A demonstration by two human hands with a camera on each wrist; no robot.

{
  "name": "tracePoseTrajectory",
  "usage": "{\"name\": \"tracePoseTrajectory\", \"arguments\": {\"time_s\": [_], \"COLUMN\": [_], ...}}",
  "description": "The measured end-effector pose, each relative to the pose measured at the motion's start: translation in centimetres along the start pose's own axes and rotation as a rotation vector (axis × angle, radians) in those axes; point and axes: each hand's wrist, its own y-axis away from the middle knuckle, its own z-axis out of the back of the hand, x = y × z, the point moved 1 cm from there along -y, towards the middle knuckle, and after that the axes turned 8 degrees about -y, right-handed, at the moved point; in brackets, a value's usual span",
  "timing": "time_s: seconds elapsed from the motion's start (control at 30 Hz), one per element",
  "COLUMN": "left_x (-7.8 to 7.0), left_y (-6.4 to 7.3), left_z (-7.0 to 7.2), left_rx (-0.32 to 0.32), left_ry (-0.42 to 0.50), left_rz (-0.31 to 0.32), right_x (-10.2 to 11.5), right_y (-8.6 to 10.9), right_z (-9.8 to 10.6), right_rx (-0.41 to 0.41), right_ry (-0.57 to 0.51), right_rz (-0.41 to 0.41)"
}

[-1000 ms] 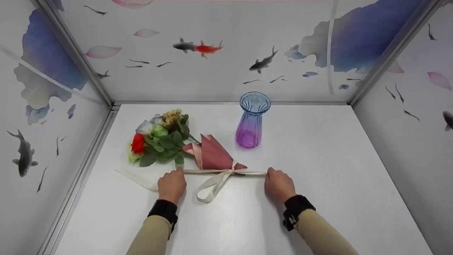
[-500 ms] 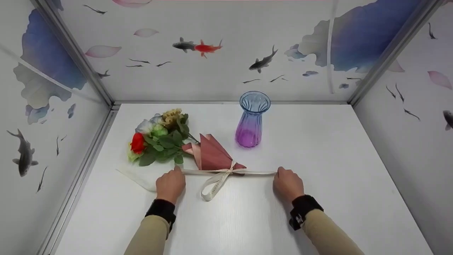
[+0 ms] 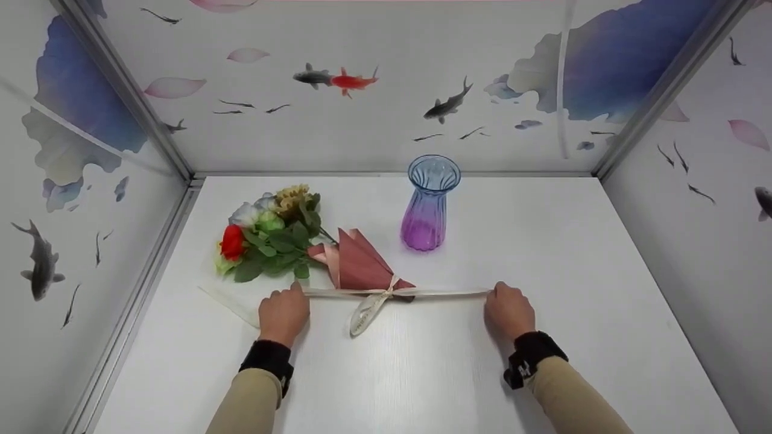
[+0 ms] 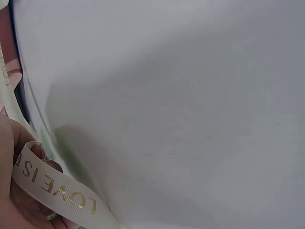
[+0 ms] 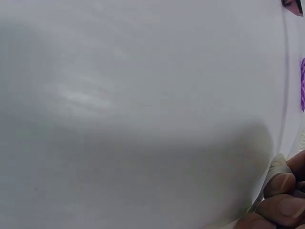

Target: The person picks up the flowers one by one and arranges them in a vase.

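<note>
The left hand [image 3: 284, 310] and right hand [image 3: 510, 310] each pinched one side of a cream ribbon [image 3: 446, 293], stretched nearly straight between them, roughly parallel to the far edge of the counter [image 3: 543, 241]. Its knot sat at the narrow tip of a dusty-red paper cone [image 3: 362, 265], one narrow loop [image 3: 368, 314] pointing toward the near edge. A pale tail of ribbon ran from the left hand toward the left edge. Just beyond that hand lay the bouquet [image 3: 271, 235], leaves close to the knuckles, blooms toward the far left corner. The blue-and-purple glass vase [image 3: 425, 217] stood upright beyond the cone, near the far edge, apart from the ribbon. The left wrist view made gold lettering legible, "LOVE IS", across curled fingers; from the head it was too small to read. The right wrist view showed fingertips closed on the ribbon.
</note>
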Motion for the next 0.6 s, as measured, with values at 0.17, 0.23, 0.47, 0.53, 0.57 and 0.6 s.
{"name": "tracePoseTrajectory", "arguments": {"time_s": [0.17, 0.23, 0.47, 0.53, 0.57, 0.6], "left_x": [0.6, 0.8, 1.5, 1.8, 1.9, 2.1], "left_y": [0.3, 0.5, 1.0, 1.0, 1.0, 1.0], "left_z": [0.1, 0.0, -0.6, -0.8, -0.9, -0.9], "left_rx": [0.034, 0.029, -0.044, -0.019, 0.001, 0.024], "left_ry": [-0.008, -0.011, -0.001, -0.001, 0.000, -0.001], "left_rz": [0.019, 0.023, -0.001, 0.004, 0.010, 0.016], "right_x": [-1.0, -1.4, -2.8, -3.3, -3.5, -3.7], "right_y": [-0.1, -0.1, -0.2, -0.3, -0.3, -0.3], "right_z": [0.8, 1.1, 1.8, 2.1, 2.3, 2.5], "right_rx": [-0.002, -0.001, -0.003, 0.001, 0.000, -0.002], "right_ry": [-0.046, -0.055, -0.077, -0.092, -0.097, -0.102], "right_rz": [-0.040, -0.051, -0.074, -0.089, -0.098, -0.106]}}
